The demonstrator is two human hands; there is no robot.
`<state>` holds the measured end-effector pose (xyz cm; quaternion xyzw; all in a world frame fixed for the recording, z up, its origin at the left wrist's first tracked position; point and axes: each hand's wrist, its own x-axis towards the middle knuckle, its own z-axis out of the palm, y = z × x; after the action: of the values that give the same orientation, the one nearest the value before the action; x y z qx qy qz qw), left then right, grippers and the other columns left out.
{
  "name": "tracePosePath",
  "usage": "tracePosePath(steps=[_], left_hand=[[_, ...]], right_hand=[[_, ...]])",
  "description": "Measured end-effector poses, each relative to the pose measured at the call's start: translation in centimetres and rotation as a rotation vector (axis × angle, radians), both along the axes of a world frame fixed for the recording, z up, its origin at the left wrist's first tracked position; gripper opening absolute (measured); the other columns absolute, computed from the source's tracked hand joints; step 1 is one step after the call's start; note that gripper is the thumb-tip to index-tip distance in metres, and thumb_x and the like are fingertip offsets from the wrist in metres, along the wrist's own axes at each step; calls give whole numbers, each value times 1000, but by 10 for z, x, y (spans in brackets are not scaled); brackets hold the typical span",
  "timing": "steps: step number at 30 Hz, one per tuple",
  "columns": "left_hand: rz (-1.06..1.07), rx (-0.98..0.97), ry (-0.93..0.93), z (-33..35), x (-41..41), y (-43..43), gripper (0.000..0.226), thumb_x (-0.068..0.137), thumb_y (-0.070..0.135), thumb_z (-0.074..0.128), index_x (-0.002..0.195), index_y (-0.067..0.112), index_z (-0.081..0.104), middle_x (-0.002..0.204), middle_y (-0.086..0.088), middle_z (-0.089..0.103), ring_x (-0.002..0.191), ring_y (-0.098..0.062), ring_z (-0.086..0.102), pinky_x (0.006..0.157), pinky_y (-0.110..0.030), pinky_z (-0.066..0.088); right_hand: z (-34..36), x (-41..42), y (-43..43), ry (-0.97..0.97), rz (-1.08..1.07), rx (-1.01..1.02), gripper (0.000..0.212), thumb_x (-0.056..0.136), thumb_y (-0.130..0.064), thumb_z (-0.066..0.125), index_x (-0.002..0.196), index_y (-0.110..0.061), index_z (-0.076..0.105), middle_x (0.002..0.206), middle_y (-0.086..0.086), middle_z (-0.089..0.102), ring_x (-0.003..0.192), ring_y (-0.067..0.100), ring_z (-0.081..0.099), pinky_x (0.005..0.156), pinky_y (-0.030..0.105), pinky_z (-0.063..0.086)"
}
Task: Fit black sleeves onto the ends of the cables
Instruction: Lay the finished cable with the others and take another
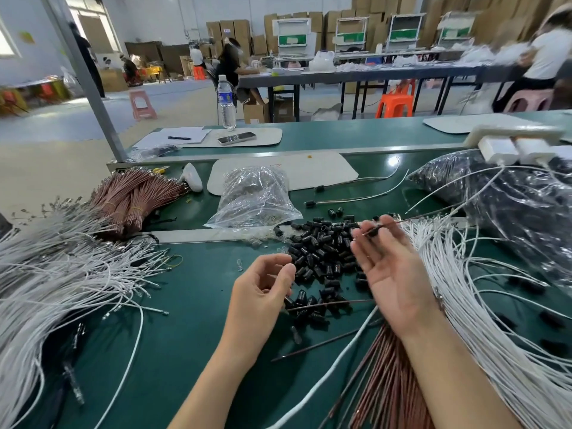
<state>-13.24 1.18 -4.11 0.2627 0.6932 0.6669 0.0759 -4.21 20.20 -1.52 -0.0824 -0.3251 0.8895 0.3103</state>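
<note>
The left hand [263,289] is curling its fingers around a thin brown cable [331,303], while the right hand [393,270] is lying palm up with straight fingers, carrying another cable's sleeved end [373,232] across its fingertips. Between them a loose heap of short, glossy black sleeves [322,252] is resting on the smooth green bench [185,305]. Limp white cables [62,274] are fanning out at both sides, a crinkled clear bag [257,196] is sitting behind the heap, and stacked cardboard boxes [241,32] are lining the far wall.

Pile of sleeves [322,252] on the table [192,305] before you, heap of cables [62,274] at your left, sheaf of cables [464,305] at your right, bag [257,196] behind the pile
</note>
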Motion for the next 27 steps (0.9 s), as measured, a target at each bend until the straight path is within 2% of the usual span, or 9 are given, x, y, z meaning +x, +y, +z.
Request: tracePosePath(steps=[2, 6, 12, 15, 17, 20, 22, 25, 27], left_hand=[[-8, -99, 122, -2, 4, -1, 8, 97, 33, 66, 101, 39, 69, 85, 7, 70, 74, -12, 62, 68, -24, 54], [-82, -253, 281, 7, 14, 10, 9, 99, 45, 57, 104, 43, 65, 84, 16, 68, 72, -6, 60, 64, -16, 49], [-270, -553, 368, 42, 16, 92, 30, 104, 37, 51, 99, 15, 72, 72, 3, 69, 52, -6, 53, 53, -22, 45], [-336, -716, 304, 50, 16, 140, 42, 103, 27, 50, 88, -7, 68, 72, -17, 68, 56, -19, 52, 57, -30, 50], [-328, -805, 259, 50, 16, 166, 36, 102, 24, 50, 88, -4, 68, 73, -14, 68, 61, -22, 56, 71, -37, 58], [-234, -864, 211, 44, 13, 191, 23, 101, 24, 50, 106, 5, 63, 85, -7, 75, 74, -27, 68, 83, -39, 60], [-180, -874, 187, 42, 12, 200, 19, 99, 24, 52, 97, 9, 63, 87, -5, 76, 89, -29, 72, 87, -40, 59], [-186, -879, 95, 40, 10, 207, 28, 94, 14, 55, 67, 11, 62, 78, -4, 77, 71, -25, 68, 84, -39, 60], [-207, -833, 24, 41, 11, 208, 31, 93, 13, 53, 63, 10, 62, 76, -5, 76, 53, -20, 57, 70, -34, 58]], right_hand=[[3, 9, 16, 10, -96, -17, 22, 102, -9, 48, 107, -21, 66, 103, 4, 74, 96, 20, 72, 85, 31, 60], [4, 26, 40, 18, -253, -100, 22, 103, -13, 51, 105, -26, 68, 103, -1, 73, 93, 15, 72, 85, 29, 56], [1, 34, 50, 54, -324, -199, 21, 102, -12, 52, 108, -25, 68, 103, 0, 73, 91, 15, 71, 81, 27, 56], [-2, 34, 51, 50, -319, -218, 21, 103, -12, 51, 108, -24, 67, 103, 1, 72, 90, 16, 70, 79, 27, 57], [-4, 36, 52, 62, -306, -227, 21, 103, -12, 51, 110, -23, 66, 104, 2, 71, 90, 16, 70, 78, 27, 57], [-6, 37, 55, 76, -284, -228, 21, 103, -12, 50, 108, -23, 68, 102, 1, 72, 88, 16, 70, 76, 27, 58], [-6, 37, 57, 75, -272, -228, 22, 103, -13, 50, 108, -24, 68, 101, 1, 72, 87, 15, 70, 76, 27, 57], [-8, 36, 58, 75, -260, -220, 22, 103, -14, 50, 106, -25, 68, 101, 0, 72, 87, 15, 69, 77, 27, 56], [-9, 36, 59, 72, -257, -217, 22, 103, -15, 51, 105, -26, 69, 102, -1, 71, 88, 15, 69, 78, 27, 55]])
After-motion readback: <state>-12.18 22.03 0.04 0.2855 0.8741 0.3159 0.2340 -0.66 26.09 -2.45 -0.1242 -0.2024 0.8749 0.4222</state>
